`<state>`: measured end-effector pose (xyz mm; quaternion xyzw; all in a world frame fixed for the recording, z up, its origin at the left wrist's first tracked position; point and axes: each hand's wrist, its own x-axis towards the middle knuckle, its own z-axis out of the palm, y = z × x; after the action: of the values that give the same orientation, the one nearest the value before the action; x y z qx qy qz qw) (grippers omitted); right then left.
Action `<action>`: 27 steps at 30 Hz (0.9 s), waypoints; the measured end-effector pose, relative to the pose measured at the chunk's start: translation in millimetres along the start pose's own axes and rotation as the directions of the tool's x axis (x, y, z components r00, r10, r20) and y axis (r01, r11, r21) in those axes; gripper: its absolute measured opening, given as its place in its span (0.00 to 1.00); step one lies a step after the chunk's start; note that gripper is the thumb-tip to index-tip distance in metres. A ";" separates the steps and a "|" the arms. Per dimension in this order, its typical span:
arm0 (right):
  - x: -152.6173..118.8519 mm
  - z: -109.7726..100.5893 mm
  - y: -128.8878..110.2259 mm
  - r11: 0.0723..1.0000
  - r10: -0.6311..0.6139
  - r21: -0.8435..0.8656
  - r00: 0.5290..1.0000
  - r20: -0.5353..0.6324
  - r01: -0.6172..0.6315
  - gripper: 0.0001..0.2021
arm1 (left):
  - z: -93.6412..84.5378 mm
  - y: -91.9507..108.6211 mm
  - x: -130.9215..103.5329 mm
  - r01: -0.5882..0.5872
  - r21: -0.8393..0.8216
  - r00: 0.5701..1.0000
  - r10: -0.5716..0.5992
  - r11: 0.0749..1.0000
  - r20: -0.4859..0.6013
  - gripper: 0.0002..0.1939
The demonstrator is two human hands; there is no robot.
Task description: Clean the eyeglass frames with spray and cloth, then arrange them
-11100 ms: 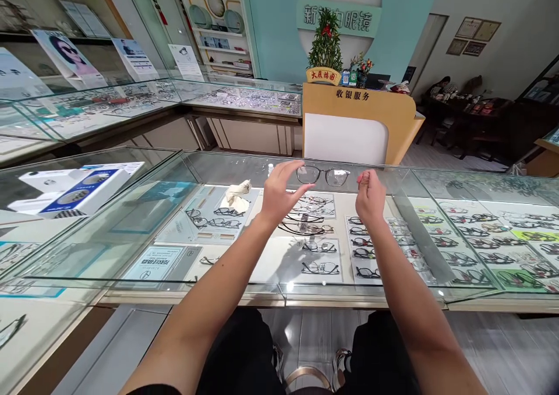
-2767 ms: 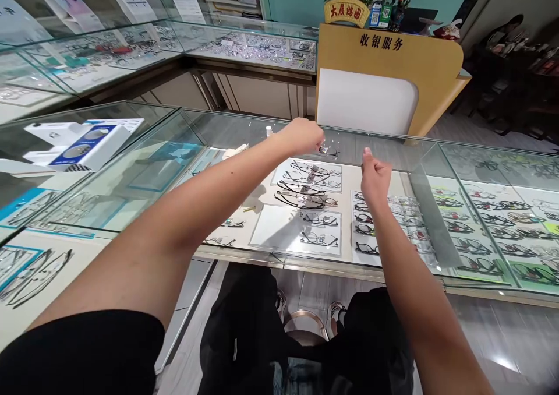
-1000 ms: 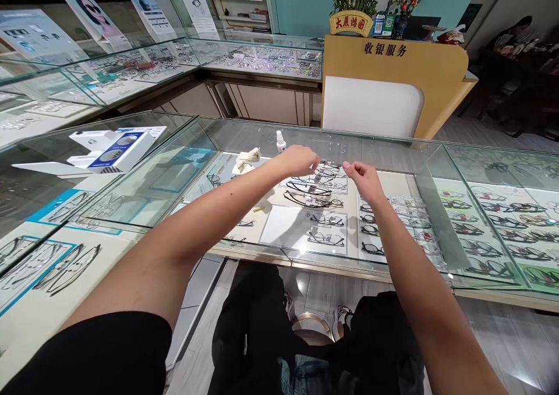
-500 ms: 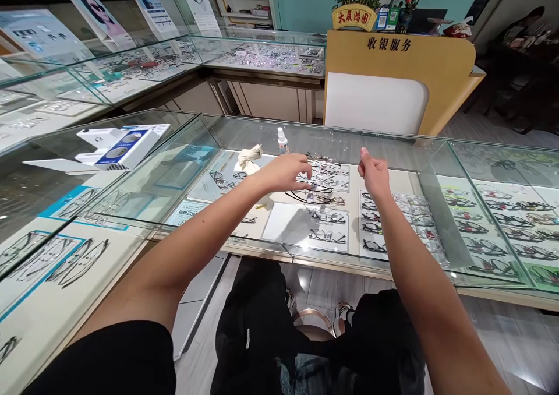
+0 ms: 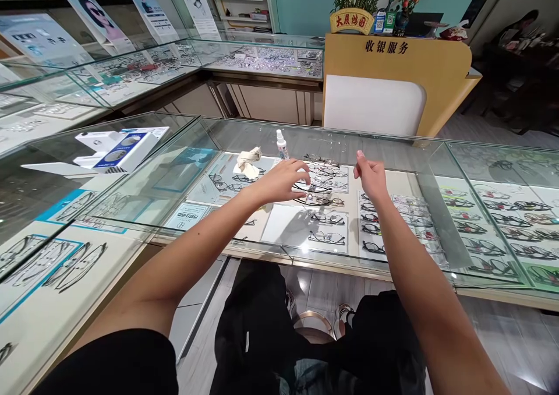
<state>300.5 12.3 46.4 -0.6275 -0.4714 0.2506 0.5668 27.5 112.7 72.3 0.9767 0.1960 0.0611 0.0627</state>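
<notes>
My left hand [image 5: 285, 179] hovers over the glass counter [image 5: 244, 128], fingers apart and curved, with nothing seen between them. Several eyeglasses [image 5: 321, 200] lie just right of its fingertips. My right hand [image 5: 370, 175] is raised over the counter further right, its fingers curled in and the thumb pressed against them; whether it holds anything small cannot be made out. Below it, a white tray [image 5: 363, 208] bears dark-framed glasses. Behind my left hand a white spray bottle [image 5: 282, 145] stands upright, and a crumpled cream cloth [image 5: 248, 162] lies to its left.
An opened white and blue box [image 5: 124, 150] rests on the counter at the left. More glasses [image 5: 327, 237] lie near the front edge. Display cases [image 5: 262, 63] and a yellow service desk [image 5: 445, 63] stand behind. A person [image 5: 524, 25] is at the far right back.
My left hand has shifted slightly down, its fingers still curved. My right hand keeps its curled shape, a little left and lower in view.
</notes>
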 end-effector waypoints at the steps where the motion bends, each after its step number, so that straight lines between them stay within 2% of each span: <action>1: 0.1 0.0 0.0 1.000 -0.001 -0.001 1.000 0.002 0.001 0.38 | 0.8 0.4 0.3 0.004 -0.007 1.000 -0.004 1.000 0.000 0.13; 8: 0.4 0.8 0.4 1.000 -0.023 -0.012 1.000 0.015 0.023 0.38 | 11.9 4.0 6.5 0.019 -0.045 0.999 -0.020 0.999 -0.027 0.13; 12: 0.2 0.0 0.7 0.999 0.000 -0.033 1.000 0.019 0.000 0.38 | 7.9 15.7 1.8 0.058 -0.052 0.994 -0.062 0.997 -0.087 0.14; 15: -0.1 -0.9 0.0 0.999 0.009 -0.036 1.000 0.023 -0.008 0.38 | 4.7 41.1 -28.8 0.083 -0.118 0.966 -0.109 0.990 -0.235 0.11; 17: -0.6 -1.0 -0.5 0.999 0.011 -0.039 0.999 0.042 -0.009 0.38 | 14.3 65.0 -66.5 0.073 -0.237 0.937 -0.148 0.969 -0.318 0.11; 18: -0.9 -0.8 -0.3 0.999 0.012 -0.040 0.998 0.055 -0.010 0.38 | 24.7 77.9 -89.1 0.068 -0.318 0.915 -0.187 0.946 -0.358 0.12; 19: -1.2 -0.5 0.4 0.999 0.014 -0.043 0.998 0.064 -0.012 0.38 | 38.9 90.8 -112.8 0.067 -0.414 0.878 -0.251 0.908 -0.407 0.14; 20: -1.4 -0.2 1.7 0.999 0.018 -0.048 0.998 0.067 -0.015 0.38 | 56.4 103.3 -136.4 0.054 -0.522 0.823 -0.334 0.851 -0.460 0.18; 21: -1.4 0.2 3.8 0.998 0.022 -0.058 0.998 0.060 -0.019 0.38 | 76.3 115.0 -158.8 0.070 -0.647 0.735 -0.477 0.760 -0.481 0.21; 22: -1.2 0.6 6.6 0.997 0.027 -0.072 0.999 0.043 -0.024 0.37 | 97.7 125.5 -179.0 0.091 -0.770 0.635 -0.632 0.632 -0.444 0.25; 23: -0.7 0.9 10.1 0.995 0.030 -0.092 0.999 0.021 -0.028 0.36 | 119.2 134.5 -196.2 0.132 -0.873 0.542 -0.772 0.469 -0.333 0.26; 24: 0.0 1.0 14.2 0.993 0.029 -0.118 1.000 -0.003 -0.029 0.35 | 139.8 141.7 -210.3 0.167 -0.944 0.451 -0.874 0.285 -0.184 0.27; 25: 0.9 0.9 18.7 0.988 0.026 -0.149 0.999 -0.024 -0.029 0.34 | 158.8 146.8 -221.2 0.156 -0.983 0.341 -0.939 0.093 -0.035 0.27; 26: 1.9 0.5 23.4 0.982 0.022 -0.184 0.999 -0.039 -0.029 0.33 | 175.7 149.8 -229.0 0.104 -0.990 0.257 -0.959 -0.095 0.119 0.25; 27: 2.9 -0.3 28.1 0.975 0.022 -0.220 0.999 -0.049 -0.032 0.32 | 190.3 150.5 -234.2 0.035 -0.964 0.202 -0.943 -0.264 0.266 0.20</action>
<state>310.6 17.2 20.5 -0.6983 -0.4745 0.1898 0.5011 -103.2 -135.3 -115.2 0.3068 0.5783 0.4803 0.5837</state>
